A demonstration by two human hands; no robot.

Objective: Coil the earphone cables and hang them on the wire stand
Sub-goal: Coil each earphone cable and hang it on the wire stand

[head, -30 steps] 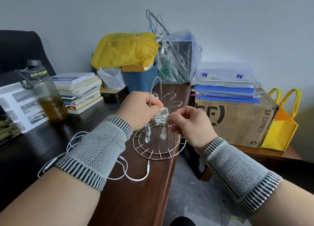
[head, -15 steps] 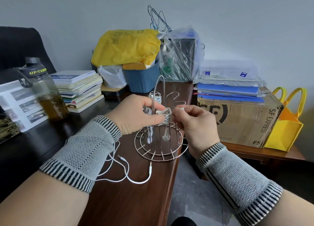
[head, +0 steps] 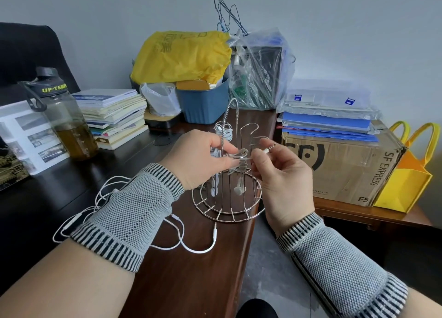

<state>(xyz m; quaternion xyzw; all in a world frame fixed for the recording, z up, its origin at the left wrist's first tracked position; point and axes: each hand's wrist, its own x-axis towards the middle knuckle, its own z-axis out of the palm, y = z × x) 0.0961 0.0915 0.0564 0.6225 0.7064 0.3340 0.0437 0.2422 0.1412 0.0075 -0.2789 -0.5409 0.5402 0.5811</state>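
From the head camera, your left hand [head: 198, 159] pinches a coiled white earphone cable [head: 239, 156] between thumb and fingers, just in front of the wire stand [head: 229, 198]. Your right hand [head: 284, 174] pinches the cable's plug end [head: 269, 149] between thumb and forefinger, its metal tip pointing right. Two earbuds [head: 239, 187] dangle from the coil inside the stand. The stand sits at the right edge of the brown tabletop [head: 191, 281]. Another coiled earphone [head: 226, 131] hangs on a hook at its far side. A loose earphone cable [head: 191, 243] sprawls on the tabletop under your left wrist, toward the near-left of the stand. A water bottle [head: 64, 116] stands near the left edge, beside a stack of books [head: 114, 116].
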